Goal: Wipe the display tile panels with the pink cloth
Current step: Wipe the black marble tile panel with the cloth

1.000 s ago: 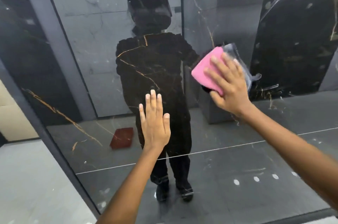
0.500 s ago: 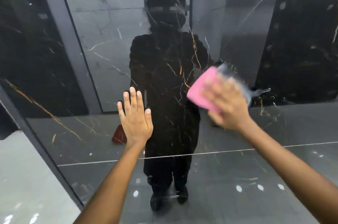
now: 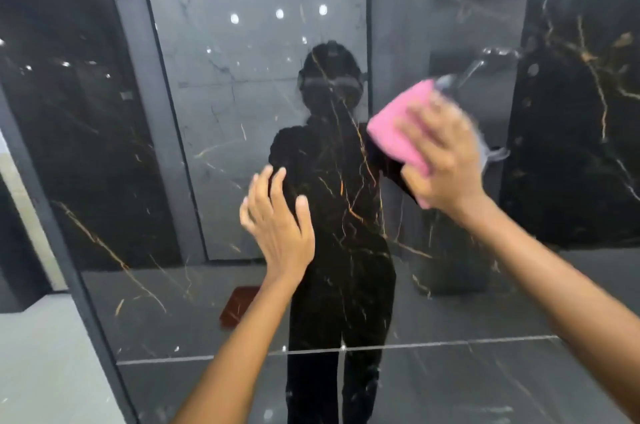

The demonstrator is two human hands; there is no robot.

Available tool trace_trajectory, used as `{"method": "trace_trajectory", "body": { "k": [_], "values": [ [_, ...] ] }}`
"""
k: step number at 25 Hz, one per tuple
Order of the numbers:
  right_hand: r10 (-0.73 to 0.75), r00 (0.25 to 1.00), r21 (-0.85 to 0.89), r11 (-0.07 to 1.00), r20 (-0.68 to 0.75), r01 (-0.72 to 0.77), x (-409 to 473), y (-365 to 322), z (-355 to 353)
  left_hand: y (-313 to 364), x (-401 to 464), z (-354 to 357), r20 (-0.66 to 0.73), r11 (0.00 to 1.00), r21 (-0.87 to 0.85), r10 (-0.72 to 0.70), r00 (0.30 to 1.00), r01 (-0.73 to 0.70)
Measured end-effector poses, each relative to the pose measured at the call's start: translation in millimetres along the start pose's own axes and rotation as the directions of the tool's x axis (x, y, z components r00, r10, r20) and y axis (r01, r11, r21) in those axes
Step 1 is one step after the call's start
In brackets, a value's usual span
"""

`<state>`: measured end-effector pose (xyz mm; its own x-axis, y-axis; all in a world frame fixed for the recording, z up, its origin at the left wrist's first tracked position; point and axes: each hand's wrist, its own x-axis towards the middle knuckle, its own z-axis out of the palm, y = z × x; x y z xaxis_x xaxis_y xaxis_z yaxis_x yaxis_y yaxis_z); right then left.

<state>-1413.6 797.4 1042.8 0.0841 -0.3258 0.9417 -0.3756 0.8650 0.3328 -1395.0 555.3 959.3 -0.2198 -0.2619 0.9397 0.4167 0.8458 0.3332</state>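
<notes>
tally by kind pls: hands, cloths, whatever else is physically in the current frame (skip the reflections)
Hands: 2, left hand with fingers spread at the glossy tile panel, right hand pressing the cloth to it
Pink cloths: 1, pink cloth under the right hand
Black gold-veined tile panels: 1, the one being wiped
Total: 4

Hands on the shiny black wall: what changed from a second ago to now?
The right hand went on rubbing the pink cloth over the tile panel, blurred by motion now. The left hand tilted, and its fingers spread and bent a little. No new grip and no letting go: cloth under the right hand, left hand at the panel.
</notes>
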Motion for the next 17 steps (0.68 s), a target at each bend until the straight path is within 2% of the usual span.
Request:
{"method": "trace_trajectory", "body": {
  "k": [1, 2, 3, 4, 5, 6, 7, 8, 9, 10, 11, 12, 13, 14, 15, 16, 17],
  "values": [
    [0.160, 0.984, 0.024, 0.987, -0.076, -0.159, 28, 8, -3, 11, 33, 1, -0.033, 0.999, -0.031, 0.012, 0.999, -0.013],
    [0.247, 0.962, 0.046, 0.969, -0.116, -0.243, 36, 3, -3, 18, 66, 0, -0.058, 0.999, -0.032, 0.020, 0.998, -0.022],
    [0.217, 0.972, 0.048, 0.976, -0.086, -0.214, 29, -7, 1, 20, 94, 1, -0.063, 0.999, -0.002, 0.036, 0.997, -0.036],
    [0.045, 0.999, 0.059, 0.997, 0.005, -0.045, 9, -25, 7, 20, 115, 1, -0.044, 0.997, 0.058, 0.062, 0.997, -0.059],
    [-0.226, 0.965, 0.084, 0.973, 0.131, 0.216, -14, -43, 10, 17, 126, 3, -0.013, 0.988, 0.130, 0.092, 0.996, -0.089],
    [-0.469, 0.849, 0.141, 0.883, 0.244, 0.447, -31, -47, 10, 14, 131, 7, 0.005, 0.974, 0.192, 0.121, 0.993, -0.120],
    [-0.601, 0.732, 0.181, 0.797, 0.321, 0.576, -29, -39, 7, 13, 130, 10, 0.010, 0.963, 0.230, 0.141, 0.990, -0.140],
    [-0.643, 0.699, 0.165, 0.762, 0.314, 0.627, -11, -19, 5, 12, 130, 13, 0.008, 0.958, 0.247, 0.149, 0.989, -0.146],
    [-0.584, 0.773, 0.070, 0.807, 0.248, 0.587, 18, 3, 3, 11, 129, 15, 0.008, 0.956, 0.253, 0.154, 0.988, -0.151],
    [-0.427, 0.891, -0.044, 0.898, 0.156, 0.438, 54, 29, 0, 11, 129, 16, 0.008, 0.953, 0.261, 0.157, 0.988, -0.153],
    [-0.201, 0.978, -0.150, 0.967, 0.046, 0.206, 92, 54, -8, 10, 130, 15, 0.005, 0.951, 0.270, 0.158, 0.987, -0.153],
    [0.045, 0.996, -0.182, 0.982, -0.074, -0.058, 124, 73, -15, 10, 131, 15, 0.005, 0.948, 0.278, 0.158, 0.987, -0.153],
    [0.265, 0.954, -0.133, 0.950, -0.137, -0.283, 142, 77, -20, 10, 131, 16, 0.007, 0.949, 0.276, 0.155, 0.988, -0.151],
    [0.390, 0.906, -0.071, 0.912, -0.162, -0.405, 144, 69, -17, 11, 131, 16, 0.010, 0.951, 0.270, 0.150, 0.989, -0.147],
    [0.380, 0.916, -0.046, 0.921, -0.126, -0.388, 135, 51, -10, 12, 131, 16, 0.014, 0.954, 0.263, 0.144, 0.990, -0.142],
    [0.214, 0.976, -0.034, 0.976, -0.038, -0.215, 113, 27, 1, 12, 132, 16, 0.017, 0.956, 0.258, 0.140, 0.990, -0.139],
    [-0.104, 0.990, -0.001, 0.995, 0.093, 0.104, 84, 0, 9, 11, 133, 16, 0.022, 0.957, 0.257, 0.137, 0.990, -0.138]
  ]
}}
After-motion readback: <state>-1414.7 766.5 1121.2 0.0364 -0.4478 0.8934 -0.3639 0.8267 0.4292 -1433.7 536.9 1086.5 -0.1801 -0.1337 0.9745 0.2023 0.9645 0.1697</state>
